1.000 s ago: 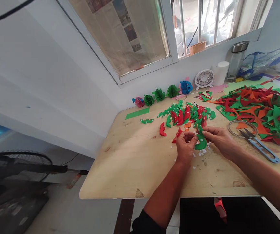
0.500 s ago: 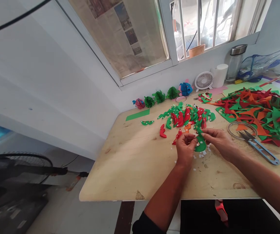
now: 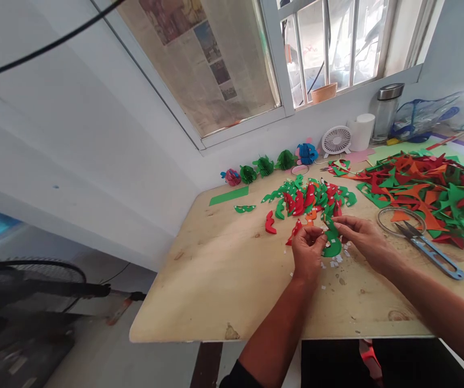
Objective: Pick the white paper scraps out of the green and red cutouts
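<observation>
A green paper cutout (image 3: 332, 247) with small white squares on it is held low over the table, between my hands. My left hand (image 3: 307, 252) pinches its left edge with thumb and fingers. On the other side, my right hand (image 3: 360, 237) has its fingertips closed at the cutout's upper right edge. Tiny white paper squares (image 3: 336, 260) lie scattered below the cutout. Just beyond my hands is a heap of green and red cutouts (image 3: 309, 195), many dotted with white squares. A red cutout (image 3: 270, 222) lies apart to the left.
Thread snips (image 3: 434, 250) and a clear tape ring (image 3: 382, 218) lie to the right. Behind them spreads a pile of paper scraps (image 3: 426, 183). Along the wall stand folded paper figures (image 3: 264, 165), a small white fan (image 3: 337, 141) and a glass bottle (image 3: 386, 116).
The camera view has shifted slightly. Both hands keep hold of the green paper cutout in nearly the same place, with only small finger movements.
</observation>
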`<control>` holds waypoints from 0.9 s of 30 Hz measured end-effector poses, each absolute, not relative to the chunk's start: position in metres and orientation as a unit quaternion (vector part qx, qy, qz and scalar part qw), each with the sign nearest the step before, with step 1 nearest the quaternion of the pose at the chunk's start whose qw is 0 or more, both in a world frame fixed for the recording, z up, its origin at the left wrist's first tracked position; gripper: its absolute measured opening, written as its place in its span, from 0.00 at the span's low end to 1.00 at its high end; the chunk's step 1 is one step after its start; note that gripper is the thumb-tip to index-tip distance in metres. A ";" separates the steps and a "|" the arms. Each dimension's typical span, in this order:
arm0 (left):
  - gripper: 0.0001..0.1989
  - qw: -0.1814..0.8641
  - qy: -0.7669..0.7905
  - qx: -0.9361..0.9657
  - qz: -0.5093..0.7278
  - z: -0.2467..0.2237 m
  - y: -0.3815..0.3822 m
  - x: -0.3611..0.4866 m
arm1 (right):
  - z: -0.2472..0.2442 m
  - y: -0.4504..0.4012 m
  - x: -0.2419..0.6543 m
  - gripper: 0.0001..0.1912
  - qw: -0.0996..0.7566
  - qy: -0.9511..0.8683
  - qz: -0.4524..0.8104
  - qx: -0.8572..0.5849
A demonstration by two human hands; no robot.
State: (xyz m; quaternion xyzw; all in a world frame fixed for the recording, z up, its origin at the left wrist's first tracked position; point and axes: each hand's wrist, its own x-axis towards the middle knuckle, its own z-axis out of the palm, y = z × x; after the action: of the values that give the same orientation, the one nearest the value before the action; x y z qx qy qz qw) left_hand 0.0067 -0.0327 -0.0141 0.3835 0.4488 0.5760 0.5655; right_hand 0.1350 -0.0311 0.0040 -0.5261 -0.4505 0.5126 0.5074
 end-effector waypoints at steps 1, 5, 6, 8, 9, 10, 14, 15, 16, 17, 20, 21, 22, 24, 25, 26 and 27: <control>0.10 0.565 0.449 0.384 0.576 -0.014 -0.033 0.007 | 0.004 -0.031 0.135 0.23 0.508 -0.451 0.512 -0.525; 0.09 0.569 0.446 0.381 0.577 -0.012 -0.034 0.006 | 0.003 -0.030 0.137 0.23 0.509 -0.462 0.501 -0.526; 0.09 0.571 0.444 0.379 0.576 -0.011 -0.034 0.007 | 0.003 -0.030 0.137 0.24 0.509 -0.465 0.497 -0.527; 0.09 0.574 0.443 0.376 0.577 -0.009 -0.035 0.007 | 0.002 -0.030 0.137 0.24 0.509 -0.469 0.491 -0.528; 0.10 0.574 0.444 0.374 0.578 -0.008 -0.035 0.007 | 0.002 -0.030 0.137 0.24 0.510 -0.470 0.490 -0.528; 0.10 0.574 0.445 0.372 0.579 -0.008 -0.035 0.007 | 0.002 -0.030 0.137 0.23 0.512 -0.469 0.490 -0.527; 0.09 0.571 0.448 0.376 0.576 -0.006 -0.035 0.006 | 0.004 -0.031 0.136 0.23 0.515 -0.460 0.497 -0.525; 0.09 0.571 0.448 0.377 0.576 -0.006 -0.035 0.006 | 0.005 -0.031 0.136 0.23 0.514 -0.457 0.499 -0.527; 0.09 0.571 0.447 0.378 0.576 -0.006 -0.035 0.006 | 0.005 -0.032 0.135 0.23 0.514 -0.454 0.500 -0.529; 0.08 0.571 0.446 0.378 0.576 -0.006 -0.035 0.006 | 0.006 -0.032 0.135 0.23 0.514 -0.452 0.500 -0.531; 0.08 0.575 0.444 0.377 0.575 -0.006 -0.036 0.006 | 0.007 -0.032 0.134 0.23 0.517 -0.448 0.500 -0.532; 0.08 0.574 0.443 0.378 0.575 -0.006 -0.036 0.006 | 0.008 -0.032 0.134 0.23 0.517 -0.447 0.500 -0.531; 0.08 0.572 0.443 0.381 0.575 -0.006 -0.036 0.006 | 0.008 -0.032 0.134 0.23 0.517 -0.447 0.501 -0.531; 0.08 0.568 0.443 0.389 0.574 -0.008 -0.036 0.007 | 0.009 -0.032 0.135 0.23 0.514 -0.449 0.503 -0.530; 0.09 0.566 0.443 0.394 0.573 -0.009 -0.036 0.006 | 0.009 -0.032 0.135 0.23 0.514 -0.449 0.504 -0.530; 0.09 0.565 0.441 0.399 0.572 -0.010 -0.036 0.006 | 0.010 -0.031 0.135 0.23 0.514 -0.448 0.505 -0.530; 0.10 0.565 0.439 0.403 0.571 -0.010 -0.035 0.006 | 0.010 -0.031 0.136 0.23 0.514 -0.446 0.505 -0.530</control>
State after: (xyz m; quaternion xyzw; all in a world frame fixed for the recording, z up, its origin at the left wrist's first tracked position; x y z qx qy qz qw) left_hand 0.0063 -0.0353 -0.0105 0.4029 0.4393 0.5709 0.5646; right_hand 0.1356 -0.0314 0.0097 -0.5303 -0.4461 0.5051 0.5145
